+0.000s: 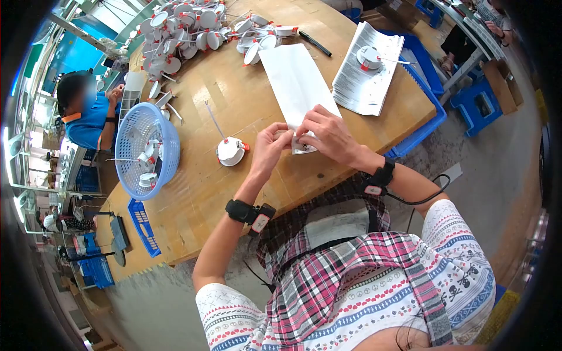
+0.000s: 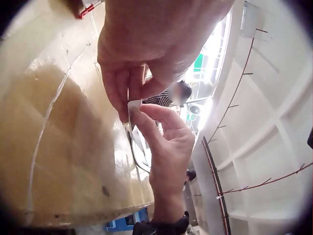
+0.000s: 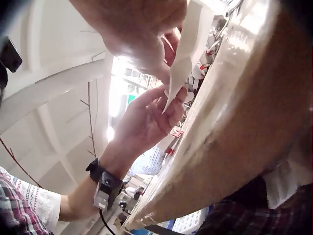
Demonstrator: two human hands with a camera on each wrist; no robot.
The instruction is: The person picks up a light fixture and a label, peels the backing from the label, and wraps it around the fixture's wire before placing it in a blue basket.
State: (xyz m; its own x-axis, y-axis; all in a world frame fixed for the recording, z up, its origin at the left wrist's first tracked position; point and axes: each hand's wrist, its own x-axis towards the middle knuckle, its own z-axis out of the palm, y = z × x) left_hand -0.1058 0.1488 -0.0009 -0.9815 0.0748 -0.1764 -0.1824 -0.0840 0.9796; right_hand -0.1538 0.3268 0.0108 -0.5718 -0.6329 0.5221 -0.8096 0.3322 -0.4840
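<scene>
Your hands are close together at the near end of the white sheet, and each one pinches it. Your left hand grips its left edge between thumb and curled fingers; your right hand holds the near end from the other side, fingers bent over it. Whether your fingertips touch each other, you cannot tell from these views.

The sheet is over the table, straight out in front of you. Its long axis runs away from you and leans left: the far end points toward the lamp pile, the near end toward your body. Small dark marks show at the near end, by your fingers. In your right wrist view it appears nearly edge-on, with a bend in it.

To your left, the blue basket tilts and holds a few white lamps with red clips, gathered low inside it. Between the basket and your left hand, a single lamp rests on the table, its wire stretching away from you. Beyond the sheet's far end, to the right, lies a black pen. Right of the sheet is the printed stack, bearing another lamp with its wire pointing right. A blue tray shows along the table's right edge; its contents are mostly hidden.
</scene>
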